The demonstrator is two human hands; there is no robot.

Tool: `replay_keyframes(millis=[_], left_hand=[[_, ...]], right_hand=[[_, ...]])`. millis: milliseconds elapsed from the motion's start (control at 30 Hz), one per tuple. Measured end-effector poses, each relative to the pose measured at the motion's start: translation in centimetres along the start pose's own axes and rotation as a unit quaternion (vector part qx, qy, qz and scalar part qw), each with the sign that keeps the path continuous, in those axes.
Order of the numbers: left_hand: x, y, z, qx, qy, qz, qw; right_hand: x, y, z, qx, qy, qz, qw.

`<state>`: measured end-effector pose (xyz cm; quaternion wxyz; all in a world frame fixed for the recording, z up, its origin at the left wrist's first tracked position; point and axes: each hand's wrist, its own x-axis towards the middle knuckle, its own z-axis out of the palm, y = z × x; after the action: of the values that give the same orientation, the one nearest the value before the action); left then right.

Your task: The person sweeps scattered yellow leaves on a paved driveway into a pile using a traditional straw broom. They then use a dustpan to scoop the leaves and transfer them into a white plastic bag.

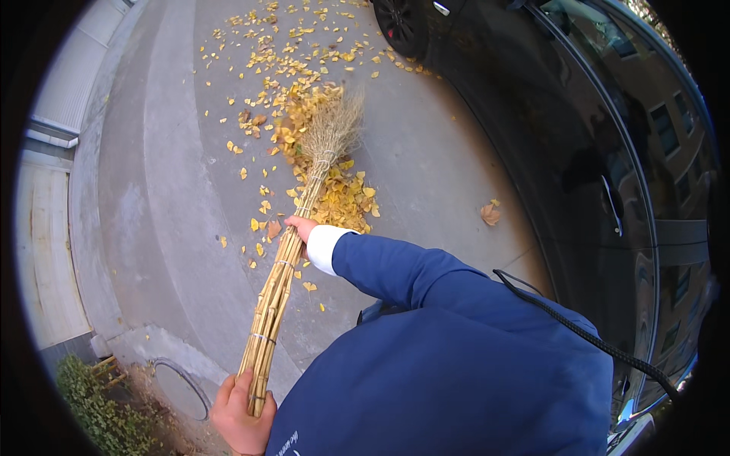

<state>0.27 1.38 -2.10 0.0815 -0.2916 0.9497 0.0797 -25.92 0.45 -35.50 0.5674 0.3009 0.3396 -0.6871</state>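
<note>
A long broom (275, 287) of bound bamboo stalks slants across the middle of the view, its twiggy head (334, 125) pointing away from me. My right hand (302, 230) is closed round the shaft at mid-length, the arm in a blue sleeve with a white cuff. Lower down, my left hand (242, 414) grips the near end of the handle. Yellow fallen leaves (342, 201) are heaped beside and partly under the bristles. Some of the heap is hidden behind the broom head.
A dark car (525, 114) stands along the right side. More leaves (266, 38) lie scattered on the grey pavement (175, 167) farther off, and a single brown leaf (490, 213) rests near the car. At lower left are a green shrub (99, 410) and a round cover (179, 389).
</note>
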Motion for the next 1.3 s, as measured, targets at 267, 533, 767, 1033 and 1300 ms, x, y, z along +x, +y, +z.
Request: replay_keyframes(millis=[267,533,767,1033,1300], left_hand=[[0.6,-3.2,-7.0,-0.060,-0.044,0.092,0.993],[14.5,2.1,-9.7,-0.057,-0.115,0.410,0.903],[23.2,16.7,3.1,-0.052,-0.100,0.603,0.789],[34.0,19.9,6.6,-0.057,-0.001,0.559,0.827],[48.0,20.4,6.7,-0.013,0.098,0.372,0.923]], right_hand=[[-9.8,0.7,-2.5,0.142,0.006,0.051,0.989],[-22.1,0.9,-15.2,0.236,-0.074,0.049,0.968],[-19.9,-0.4,-24.7,0.462,0.161,-0.225,0.843],[-7.5,-15.8,-26.4,0.490,0.210,-0.248,0.809],[10.2,-39.9,-14.3,0.249,0.206,-0.160,0.933]])
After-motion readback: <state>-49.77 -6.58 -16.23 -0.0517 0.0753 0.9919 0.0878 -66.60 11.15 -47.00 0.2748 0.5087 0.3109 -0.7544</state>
